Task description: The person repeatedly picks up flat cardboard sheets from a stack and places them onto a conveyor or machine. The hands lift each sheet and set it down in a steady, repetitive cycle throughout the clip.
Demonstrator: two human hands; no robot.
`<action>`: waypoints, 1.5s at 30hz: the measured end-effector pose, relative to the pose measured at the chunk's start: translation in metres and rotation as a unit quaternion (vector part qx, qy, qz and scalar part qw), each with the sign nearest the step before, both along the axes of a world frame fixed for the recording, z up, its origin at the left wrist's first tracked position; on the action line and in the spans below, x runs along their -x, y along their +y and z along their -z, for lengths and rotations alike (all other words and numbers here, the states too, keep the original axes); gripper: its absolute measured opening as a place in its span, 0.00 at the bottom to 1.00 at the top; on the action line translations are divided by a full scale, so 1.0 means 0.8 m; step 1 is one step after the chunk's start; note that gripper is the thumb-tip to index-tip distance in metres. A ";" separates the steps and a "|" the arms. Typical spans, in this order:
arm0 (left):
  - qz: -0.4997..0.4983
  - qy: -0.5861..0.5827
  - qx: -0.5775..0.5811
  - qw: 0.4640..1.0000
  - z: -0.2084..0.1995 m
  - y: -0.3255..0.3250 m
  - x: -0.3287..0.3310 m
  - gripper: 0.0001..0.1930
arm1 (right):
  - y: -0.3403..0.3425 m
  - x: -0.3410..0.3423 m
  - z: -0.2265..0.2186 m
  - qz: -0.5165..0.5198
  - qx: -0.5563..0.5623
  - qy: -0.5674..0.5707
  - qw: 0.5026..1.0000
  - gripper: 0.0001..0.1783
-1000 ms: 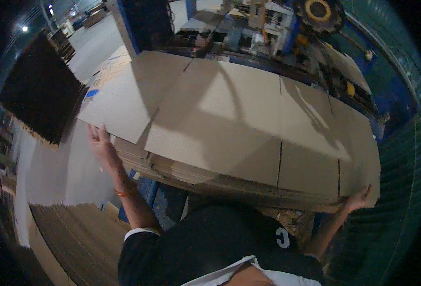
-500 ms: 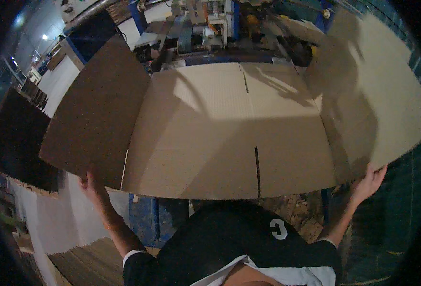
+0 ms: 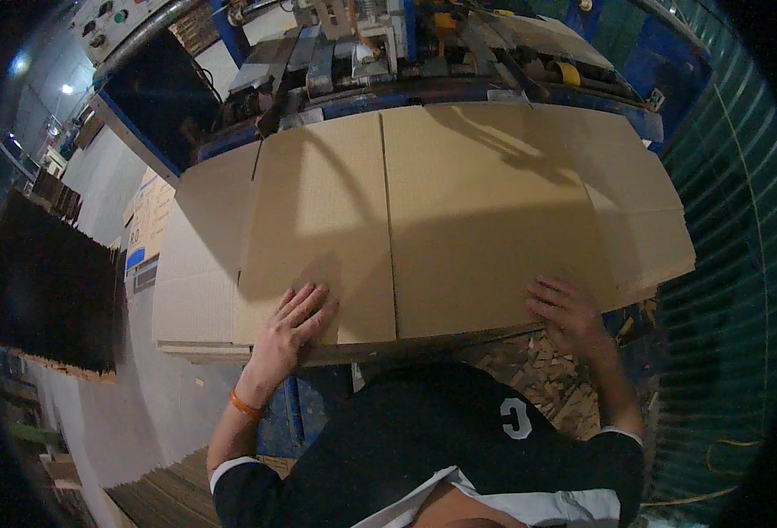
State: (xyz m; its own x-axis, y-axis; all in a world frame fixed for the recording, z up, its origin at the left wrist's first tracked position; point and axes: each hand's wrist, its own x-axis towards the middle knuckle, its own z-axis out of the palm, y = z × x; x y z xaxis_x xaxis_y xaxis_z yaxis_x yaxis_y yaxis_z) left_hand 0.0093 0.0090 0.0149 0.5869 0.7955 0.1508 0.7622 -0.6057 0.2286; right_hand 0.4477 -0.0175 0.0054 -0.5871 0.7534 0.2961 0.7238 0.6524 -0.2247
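Note:
A brown cardboard box blank (image 3: pixel 494 238) lies before me with two panels folded inward, their edges meeting at a dark seam left of its middle. My left hand (image 3: pixel 296 326) rests on the left panel near the front edge, fingers stretched out. On the right panel's front part lies my right hand (image 3: pixel 566 312), its fingers extended and slightly blurred. Neither hand grips anything. Paler cardboard (image 3: pixel 199 264) sticks out past the folded panels at left and right, and several layers show along the front edge.
Beyond the cardboard stands a blue-framed machine (image 3: pixel 362 66) with belts and rollers. A dark stack of sheets (image 3: pixel 54 273) is at the far left. Cardboard scraps (image 3: pixel 564 387) lie below the front edge. A green corrugated wall (image 3: pixel 714 229) runs along the right.
The side panels, raised and held at their outer edges before, now lie folded inward. Both hands have moved inward from the sides and let go of those edges.

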 end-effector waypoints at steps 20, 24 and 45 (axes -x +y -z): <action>-0.092 -0.061 -0.249 0.962 0.032 0.303 -0.018 0.32 | 0.316 -0.044 0.016 0.134 0.019 -0.122 0.983 0.29; -0.201 0.050 -0.362 0.909 0.047 0.352 -0.015 0.34 | 0.341 -0.009 0.013 0.310 0.134 -0.109 0.935 0.27; -0.703 -0.117 -0.182 0.677 0.097 0.006 0.243 0.33 | 0.066 -0.184 0.076 0.711 -0.099 0.178 0.674 0.37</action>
State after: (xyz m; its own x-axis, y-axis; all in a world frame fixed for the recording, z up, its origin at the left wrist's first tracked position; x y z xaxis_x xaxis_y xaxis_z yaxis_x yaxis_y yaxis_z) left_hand -0.1848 0.0141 -0.0629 -0.7858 0.4284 0.4460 0.6133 0.6326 0.4729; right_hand 0.5953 0.0352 -0.0553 0.8199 0.4052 0.4044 0.5722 -0.6004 -0.5587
